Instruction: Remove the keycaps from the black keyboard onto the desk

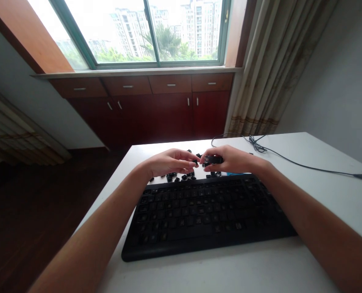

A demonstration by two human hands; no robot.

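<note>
A black keyboard lies on the white table in front of me, with some of its keycaps off. Just beyond its back edge, my left hand pinches a small black keycap between thumb and fingers. My right hand is closed around a dark object with a shiny front end, whose kind I cannot make out. The fingertips of both hands are close together. Several loose black keycaps are scattered on the table beneath the hands.
Something flat and blue shows behind the keyboard, partly covered by my right wrist. A black cable with a bundled coil runs across the right side of the white table. Wooden cabinets stand below the window beyond.
</note>
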